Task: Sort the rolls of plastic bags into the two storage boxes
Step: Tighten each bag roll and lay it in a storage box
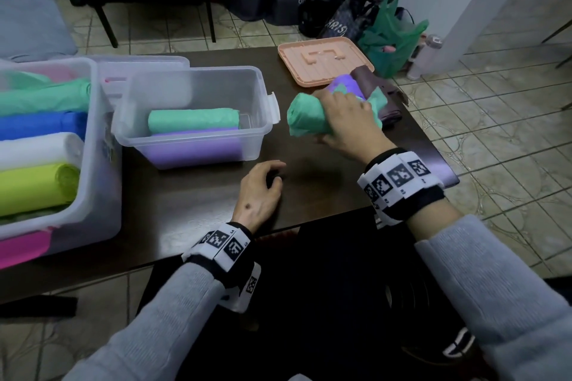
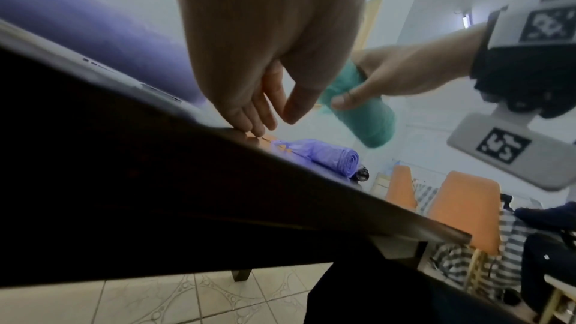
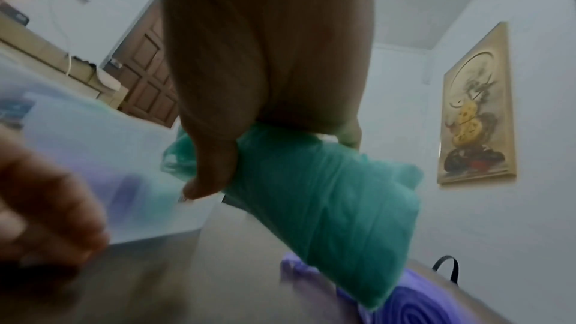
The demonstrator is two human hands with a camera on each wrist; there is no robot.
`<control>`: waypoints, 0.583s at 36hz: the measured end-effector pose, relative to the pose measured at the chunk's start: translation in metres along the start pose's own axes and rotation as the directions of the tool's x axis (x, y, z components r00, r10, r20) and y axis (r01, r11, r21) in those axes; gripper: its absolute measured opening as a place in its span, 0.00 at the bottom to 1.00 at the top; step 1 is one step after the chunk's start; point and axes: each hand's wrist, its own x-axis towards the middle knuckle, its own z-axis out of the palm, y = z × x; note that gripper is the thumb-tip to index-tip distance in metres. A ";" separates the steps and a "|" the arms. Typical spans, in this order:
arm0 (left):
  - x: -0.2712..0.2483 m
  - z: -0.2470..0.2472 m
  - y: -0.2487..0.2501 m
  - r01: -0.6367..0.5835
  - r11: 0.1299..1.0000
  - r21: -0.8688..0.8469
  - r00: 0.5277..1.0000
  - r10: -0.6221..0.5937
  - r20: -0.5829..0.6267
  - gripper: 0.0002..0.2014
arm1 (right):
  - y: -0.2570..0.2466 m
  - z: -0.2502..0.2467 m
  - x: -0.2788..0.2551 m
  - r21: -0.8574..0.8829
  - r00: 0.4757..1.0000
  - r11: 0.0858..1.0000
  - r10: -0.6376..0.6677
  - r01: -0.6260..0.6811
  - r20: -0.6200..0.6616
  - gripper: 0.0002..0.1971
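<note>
My right hand (image 1: 343, 113) grips a green roll (image 1: 306, 117) above the dark table, just right of the small clear box (image 1: 267, 96). The wrist views show its fingers and thumb (image 3: 205, 176) wrapped round the green roll (image 3: 327, 206) (image 2: 361, 117). That box holds a green roll (image 1: 193, 120) and a purple roll (image 1: 198, 147). The large clear box (image 1: 93, 120) at the left holds green, blue, white and yellow rolls. A purple roll (image 1: 348, 85) and a dark brown roll (image 1: 368, 76) lie behind my right hand. My left hand (image 1: 274, 175) rests on the table, fingers loosely curled and holding nothing.
A peach lid (image 1: 322, 62) lies at the table's far right. A pink roll (image 1: 24, 246) shows at the large box's near corner. Clear lids lie behind the boxes. Bags and a chair stand on the tiled floor beyond the table.
</note>
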 end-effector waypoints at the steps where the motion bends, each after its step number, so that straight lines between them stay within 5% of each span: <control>1: 0.002 -0.001 0.000 0.034 0.999 -0.027 0.999 -0.034 0.006 0.15 | -0.002 0.004 0.000 -0.036 0.999 0.999 -0.021 0.023 0.046 0.36; 7: 0.009 -0.007 0.005 0.114 0.992 -0.063 0.993 -0.114 0.000 0.16 | -0.004 0.027 -0.008 -0.107 0.961 0.971 -0.189 0.213 0.204 0.28; 10: 0.010 -0.010 0.005 0.127 0.990 -0.067 0.992 -0.127 0.001 0.16 | 0.000 0.033 -0.011 -0.030 0.945 0.978 -0.191 0.206 0.265 0.27; 14: 0.013 -0.009 0.004 0.096 0.995 -0.023 0.995 -0.096 0.003 0.16 | 0.007 0.038 -0.013 0.237 0.984 0.971 -0.066 0.025 0.167 0.31; 17: 0.009 -0.008 0.003 0.046 0.998 0.050 0.999 -0.046 0.011 0.17 | 0.007 0.037 -0.016 0.371 0.978 0.911 0.206 -0.179 -0.032 0.20; 19: 0.005 -0.006 0.003 -0.032 0.993 0.116 0.999 0.029 0.023 0.17 | 0.005 0.038 -0.017 0.383 0.936 0.866 0.352 -0.321 -0.012 0.15; 21: 0.002 -0.003 0.001 -0.109 0.967 0.231 0.992 0.092 0.082 0.19 | 0.001 0.042 -0.016 0.391 0.902 0.815 0.413 -0.427 0.124 0.25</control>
